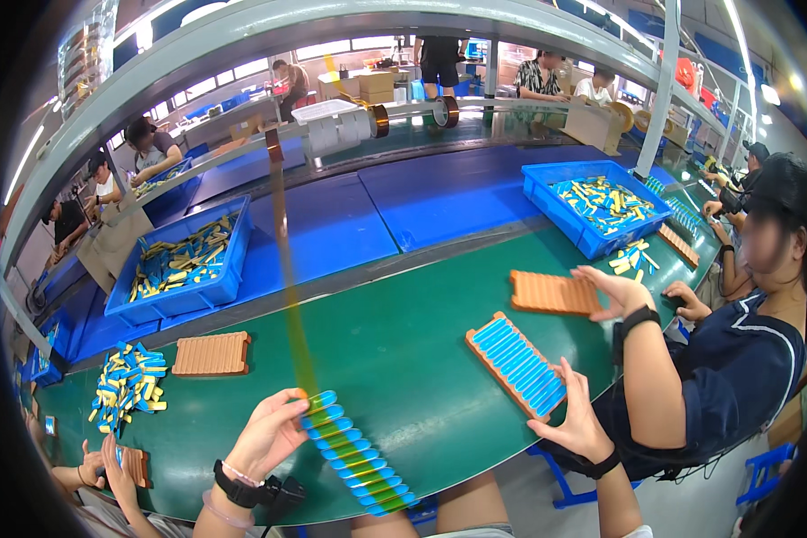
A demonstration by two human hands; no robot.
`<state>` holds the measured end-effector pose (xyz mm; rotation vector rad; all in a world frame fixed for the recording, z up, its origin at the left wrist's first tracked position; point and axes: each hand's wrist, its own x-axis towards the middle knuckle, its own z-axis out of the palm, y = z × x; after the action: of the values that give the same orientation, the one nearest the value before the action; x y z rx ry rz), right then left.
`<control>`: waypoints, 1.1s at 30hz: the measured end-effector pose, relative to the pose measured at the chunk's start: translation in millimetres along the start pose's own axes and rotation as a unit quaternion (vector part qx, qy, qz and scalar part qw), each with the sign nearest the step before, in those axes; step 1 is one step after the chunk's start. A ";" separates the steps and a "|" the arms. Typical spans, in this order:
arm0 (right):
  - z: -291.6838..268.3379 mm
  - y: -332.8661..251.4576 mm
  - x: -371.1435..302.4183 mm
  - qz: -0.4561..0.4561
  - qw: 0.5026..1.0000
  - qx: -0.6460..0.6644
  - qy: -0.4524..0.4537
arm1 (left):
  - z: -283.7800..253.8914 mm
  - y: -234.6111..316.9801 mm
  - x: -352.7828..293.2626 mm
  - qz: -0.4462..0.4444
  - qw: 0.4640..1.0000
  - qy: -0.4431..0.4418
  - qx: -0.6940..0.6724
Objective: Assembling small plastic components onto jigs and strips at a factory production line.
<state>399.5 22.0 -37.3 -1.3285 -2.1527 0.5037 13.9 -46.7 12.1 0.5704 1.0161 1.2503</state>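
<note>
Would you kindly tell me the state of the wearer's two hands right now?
Left hand: closed, pinching the yellow tape.
Right hand: open, fingers spread at the filled tray.

Bright overhead tubes [23, 165], faint sheen on green tabletop [403, 327], fisheye curvature, dark corners.

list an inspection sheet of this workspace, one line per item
Surface: green table, blue mat behind it.
Job's things: amber tape runs from a roll down to a strip of blue pieces; the filled tray holds a row of blue pieces.
Clutter: loose pile of blue and yellow pieces, brown tray beside it; left bin and right bin hold more pieces.
Hands: left hand pinches the tape at the strip's upper end; right hand spreads its fingers at the filled tray's near end.
Cables: nothing seen clearly.
Surroundings: co-worker at right; others farther back.
</note>
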 end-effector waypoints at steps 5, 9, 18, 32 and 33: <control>30.0 -50.4 -21.4 -0.045 0.999 0.013 0.004 | -26.9 -0.4 -22.4 0.067 0.994 0.037 -0.074; 70.9 -114.1 -27.4 -0.095 0.995 0.008 0.024 | -41.0 7.8 -33.7 0.064 0.994 0.039 -0.082; 124.6 -194.7 -5.5 -0.111 0.992 0.004 -0.066 | -42.0 18.5 -39.7 0.083 0.989 0.039 -0.115; 80.7 -200.1 108.2 -0.020 0.803 0.527 -0.279 | 32.6 8.9 -23.4 0.203 0.974 0.056 0.079; 79.2 -197.5 105.1 -0.017 0.802 0.527 -0.282 | 36.9 3.5 -22.6 0.200 0.975 0.060 0.077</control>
<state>175.9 27.4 42.2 -0.4980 -1.7074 1.9169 44.4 -61.2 39.4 0.8597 1.1415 1.5826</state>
